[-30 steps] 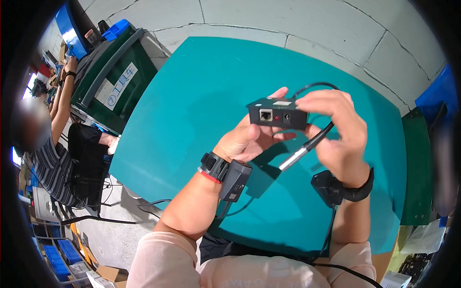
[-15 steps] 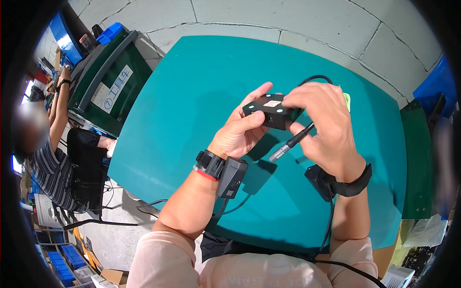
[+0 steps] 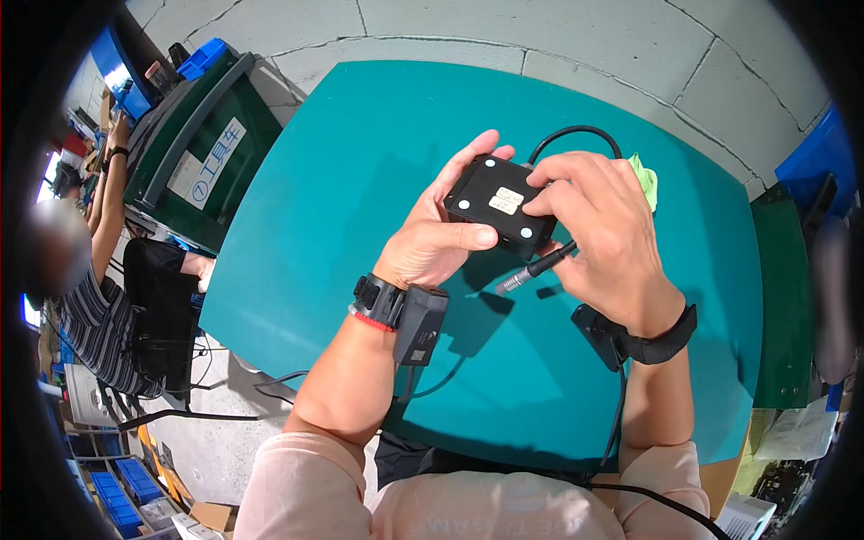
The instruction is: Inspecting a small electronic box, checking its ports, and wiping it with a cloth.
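My left hand point(image 3: 430, 236) grips a small black box point(image 3: 479, 187), its thumb on the near edge and fingers behind. The upward face bears white round dots near its corners and two small pale labels. A black cable point(image 3: 578, 130) loops from the far side of the box behind my right hand point(image 3: 614, 236). Between that hand's thumb and fingers sits the cable's plug point(image 3: 529, 273), black with a silver metal tip pointing down and left, apart from the box. Fingertips of my right hand also touch the box's right side. Both wrists carry strapped black devices.
The box is above a green table point(image 3: 342, 171). A light green cloth point(image 3: 643, 180) lies behind my right hand. A pale block wall point(image 3: 450, 31) borders the far edge. To the left stand a dark green tool cabinet point(image 3: 216, 162) and a seated person point(image 3: 99, 315).
The box has tilted, so its labelled face now shows more fully toward me. My left hand has shifted slightly left. The plug stays in my right hand, slightly further left.
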Demonstrator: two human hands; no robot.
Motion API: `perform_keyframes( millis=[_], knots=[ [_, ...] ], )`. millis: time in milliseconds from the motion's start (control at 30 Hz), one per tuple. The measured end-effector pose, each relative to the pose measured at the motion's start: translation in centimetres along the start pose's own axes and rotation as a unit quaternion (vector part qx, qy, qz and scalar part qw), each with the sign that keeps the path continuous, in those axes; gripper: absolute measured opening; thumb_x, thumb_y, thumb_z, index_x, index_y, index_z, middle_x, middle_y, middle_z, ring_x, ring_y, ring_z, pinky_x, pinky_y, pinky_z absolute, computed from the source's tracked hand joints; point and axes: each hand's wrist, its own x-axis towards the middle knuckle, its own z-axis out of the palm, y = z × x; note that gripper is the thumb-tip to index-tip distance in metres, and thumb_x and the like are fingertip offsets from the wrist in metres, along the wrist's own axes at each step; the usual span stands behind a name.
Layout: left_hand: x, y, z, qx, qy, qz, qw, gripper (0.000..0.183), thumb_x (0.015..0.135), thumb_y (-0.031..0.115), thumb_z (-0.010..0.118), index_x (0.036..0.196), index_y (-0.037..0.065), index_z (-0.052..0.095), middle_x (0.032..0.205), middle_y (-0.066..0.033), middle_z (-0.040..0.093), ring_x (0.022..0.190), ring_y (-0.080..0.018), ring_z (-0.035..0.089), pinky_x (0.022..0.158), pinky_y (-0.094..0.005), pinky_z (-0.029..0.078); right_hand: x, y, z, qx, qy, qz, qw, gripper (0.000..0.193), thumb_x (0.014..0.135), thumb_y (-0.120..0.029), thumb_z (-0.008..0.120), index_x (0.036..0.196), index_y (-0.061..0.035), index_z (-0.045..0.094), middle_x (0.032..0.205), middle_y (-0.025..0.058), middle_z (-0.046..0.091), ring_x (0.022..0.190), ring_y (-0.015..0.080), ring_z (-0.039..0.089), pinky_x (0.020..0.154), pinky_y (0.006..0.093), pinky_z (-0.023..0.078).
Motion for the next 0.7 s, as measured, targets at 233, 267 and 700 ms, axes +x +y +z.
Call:
perform_keyframes(
  millis=[233,267,700],
  knots=[
    [0.0,0.4,-0.2,0.012,-0.002,-0.004,1.0,0.101,0.053,0.003,0.077,0.139,0.007,0.025,0.135,-0.0086,0.036,0.123,-0.0234,0.04,0.104,-0.0366,0.032,0.3,-0.3,0.9,-0.034,0.034,-0.039,0.998,0.035,0.059,0.007,0.061,0.091,-0.0086,0.062,0.093,0.0052,0.056,0.087,0.0221,0.055,0.07,0.0335,0.037],
    [-0.1,0.4,-0.2,0.012,-0.002,-0.003,1.0,0.101,0.053,0.003,0.077,0.139,0.007,0.025,0.135,-0.0086,0.036,0.123,-0.0234,0.04,0.104,-0.0366,0.032,0.3,-0.3,0.9,-0.025,0.031,-0.037,0.999,0.035,0.059,0.007,0.061,0.091,-0.0086,0.062,0.093,0.0052,0.056,0.087,0.0221,0.055,0.07,0.0335,0.037],
    [-0.1,0.6,-0.2,-0.016,-0.002,0.012,1.0,0.103,0.05,-0.005,0.075,0.139,0.01,0.025,0.133,-0.0058,0.04,0.122,-0.0227,0.04,0.104,-0.037,0.033,0.4,-0.2,1.0,-0.029,0.048,-0.024,0.998,0.038,0.055,0.008,0.061,0.09,-0.0062,0.061,0.1,0.0064,0.056,0.087,0.0221,0.056,0.068,0.0332,0.038]
  ],
)
